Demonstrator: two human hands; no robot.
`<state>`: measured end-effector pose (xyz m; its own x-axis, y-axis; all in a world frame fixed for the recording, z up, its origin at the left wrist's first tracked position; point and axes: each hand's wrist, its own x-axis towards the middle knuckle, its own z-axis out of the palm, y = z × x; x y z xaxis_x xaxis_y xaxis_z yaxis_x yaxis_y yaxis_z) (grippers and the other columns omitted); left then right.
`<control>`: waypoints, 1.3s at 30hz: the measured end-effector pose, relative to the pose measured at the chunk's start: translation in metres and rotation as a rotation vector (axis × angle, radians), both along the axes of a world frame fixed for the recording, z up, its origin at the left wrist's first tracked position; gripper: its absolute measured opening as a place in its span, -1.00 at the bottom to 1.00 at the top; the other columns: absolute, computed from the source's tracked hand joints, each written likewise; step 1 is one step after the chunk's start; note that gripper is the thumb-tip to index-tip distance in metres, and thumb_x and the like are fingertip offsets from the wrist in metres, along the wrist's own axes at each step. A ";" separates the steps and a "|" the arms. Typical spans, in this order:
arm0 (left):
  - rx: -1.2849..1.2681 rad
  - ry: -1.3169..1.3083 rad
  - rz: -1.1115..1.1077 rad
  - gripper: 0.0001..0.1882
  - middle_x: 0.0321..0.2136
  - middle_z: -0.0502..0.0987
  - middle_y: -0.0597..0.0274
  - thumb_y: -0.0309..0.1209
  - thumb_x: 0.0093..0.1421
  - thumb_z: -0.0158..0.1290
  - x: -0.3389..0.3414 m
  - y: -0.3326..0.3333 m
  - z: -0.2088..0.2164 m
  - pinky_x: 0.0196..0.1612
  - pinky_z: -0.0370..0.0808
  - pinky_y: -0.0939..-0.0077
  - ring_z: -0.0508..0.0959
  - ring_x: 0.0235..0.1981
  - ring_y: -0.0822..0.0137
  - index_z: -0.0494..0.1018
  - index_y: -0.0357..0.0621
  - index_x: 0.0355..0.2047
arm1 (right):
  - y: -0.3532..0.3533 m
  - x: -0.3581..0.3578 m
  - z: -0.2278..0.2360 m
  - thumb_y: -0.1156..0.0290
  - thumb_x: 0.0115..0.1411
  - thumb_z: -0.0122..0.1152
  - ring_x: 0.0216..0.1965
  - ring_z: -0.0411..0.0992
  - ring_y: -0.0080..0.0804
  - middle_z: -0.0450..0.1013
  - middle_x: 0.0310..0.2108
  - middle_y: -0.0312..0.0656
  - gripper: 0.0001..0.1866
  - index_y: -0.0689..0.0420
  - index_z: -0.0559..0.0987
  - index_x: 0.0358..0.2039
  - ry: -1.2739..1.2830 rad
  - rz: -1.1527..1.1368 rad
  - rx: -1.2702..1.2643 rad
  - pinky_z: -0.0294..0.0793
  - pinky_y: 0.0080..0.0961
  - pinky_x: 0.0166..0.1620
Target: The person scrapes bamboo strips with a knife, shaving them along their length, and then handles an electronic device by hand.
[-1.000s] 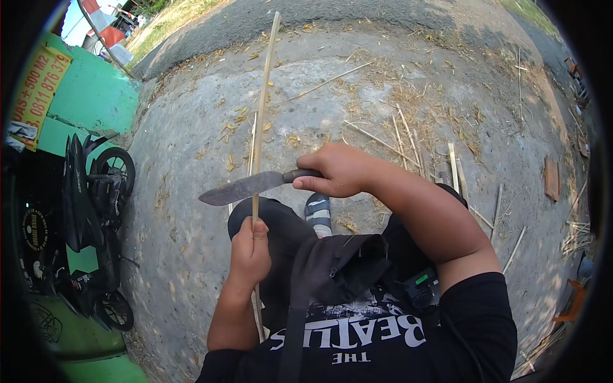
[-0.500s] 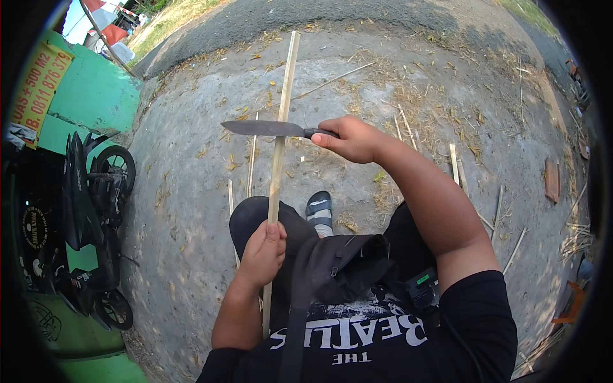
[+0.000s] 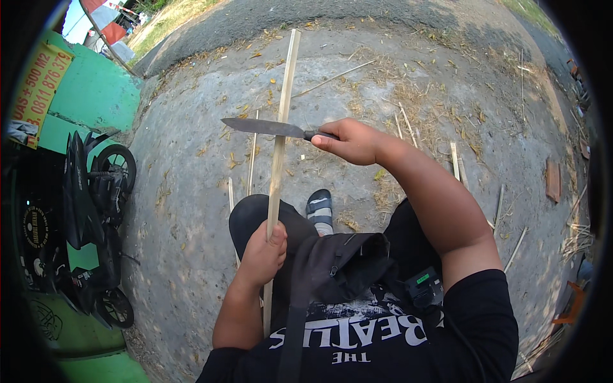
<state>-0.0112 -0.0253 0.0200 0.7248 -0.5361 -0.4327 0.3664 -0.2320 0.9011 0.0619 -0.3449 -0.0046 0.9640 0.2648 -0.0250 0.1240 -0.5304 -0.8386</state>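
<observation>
My left hand (image 3: 264, 254) is closed round a long pale strip, seemingly split bamboo (image 3: 285, 96), near my left knee. The strip slants up and away from me, its near end running back beside my body. A broad dark-bladed knife (image 3: 265, 127) lies across the strip at about mid-length, its tip pointing left. My right hand (image 3: 348, 142) grips the knife's dark handle, thumb along it. Blade and strip touch or nearly touch; the exact contact is hard to make out.
Thin pale strips (image 3: 253, 153) lie on the concrete ground (image 3: 172, 204) to both sides, among dry leaves. A black motorbike (image 3: 96, 191) stands at the left by a green wall (image 3: 102, 83). A brick-coloured block (image 3: 553, 180) lies at right. My sandalled foot (image 3: 319, 207) is below the knife.
Very little differs. The knife's blade has tilted slightly, its tip a touch higher and its handle end a touch lower. Both hands keep their holds.
</observation>
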 end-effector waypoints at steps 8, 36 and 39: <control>0.362 -0.528 0.032 -0.69 -0.61 0.42 0.38 -0.26 0.33 0.21 -0.006 -0.007 -0.006 -0.51 0.34 0.53 0.37 -0.62 0.51 0.38 -0.21 -0.36 | -0.004 0.003 0.004 -0.26 0.37 0.00 -0.32 0.55 0.05 0.54 -0.44 0.07 -0.32 0.22 0.63 -0.28 -0.082 0.076 -0.100 0.49 -0.09 -0.21; 0.527 -0.586 0.075 -0.60 -0.75 0.29 0.37 -0.24 0.19 0.35 -0.007 -0.009 0.010 -0.58 0.24 0.49 0.25 -0.69 0.54 0.39 -0.26 -0.32 | 0.029 -0.013 0.008 -0.23 0.39 -0.01 -0.28 0.54 0.14 0.56 -0.40 0.10 -0.33 0.25 0.62 -0.22 -0.050 0.244 -0.057 0.47 -0.08 -0.19; 0.493 -0.532 0.038 -0.62 -0.73 0.30 0.39 -0.25 0.20 0.34 -0.004 -0.009 0.006 -0.56 0.25 0.51 0.25 -0.67 0.55 0.39 -0.24 -0.32 | 0.000 0.009 -0.013 -0.22 0.39 0.01 -0.32 0.54 0.00 0.54 -0.43 0.04 -0.33 0.26 0.61 -0.23 -0.114 -0.076 -0.028 0.46 -0.15 -0.21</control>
